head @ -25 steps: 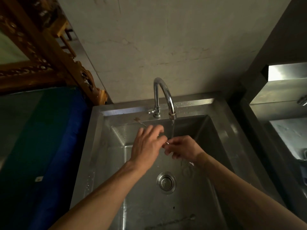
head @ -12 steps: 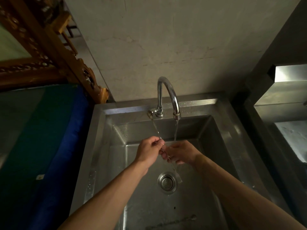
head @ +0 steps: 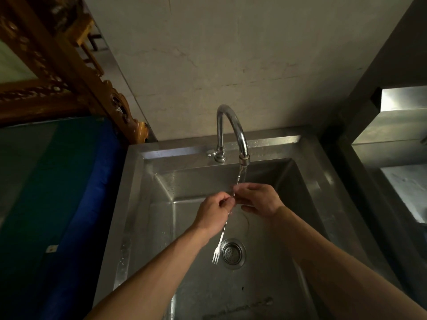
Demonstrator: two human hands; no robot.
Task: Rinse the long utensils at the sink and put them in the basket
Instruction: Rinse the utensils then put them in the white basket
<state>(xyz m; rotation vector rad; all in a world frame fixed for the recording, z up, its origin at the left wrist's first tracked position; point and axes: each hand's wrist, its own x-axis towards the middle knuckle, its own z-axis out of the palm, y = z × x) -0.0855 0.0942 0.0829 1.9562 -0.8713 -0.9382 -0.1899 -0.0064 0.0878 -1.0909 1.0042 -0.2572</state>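
A: We start with the sink (head: 147, 227): its steel basin fills the middle of the view, and the tap (head: 233, 125) at its back edge is running, a thin stream falling onto our hands.

B: And the change? A second ago the long fork (head: 222, 236) lay slanted up towards the back left corner of the sink, its far end near the tap's base. Now we have swung it round, so it hangs tines down, its tip just beside the drain (head: 233, 253).

A: So, as we judge it, the rinse has moved along the utensil: the upper handle sits under the water and the run-off goes down the shaft. It is not yet ready for the basket.

B: Our left hand (head: 213, 213) has its fingers closed in a pinch on the handle near the top. Our right hand (head: 258, 199) meets it there, its fingers curled around the same end, rubbing or steadying; we cannot tell which.

A: What can we not see? The basket is nowhere in view. The top of the fork is hidden between our fingers. Something long and dark lies along the front edge of the sink bottom, perhaps another utensil, but it is too dim to name.

B: And the right-hand steel surface is cut off at the frame.
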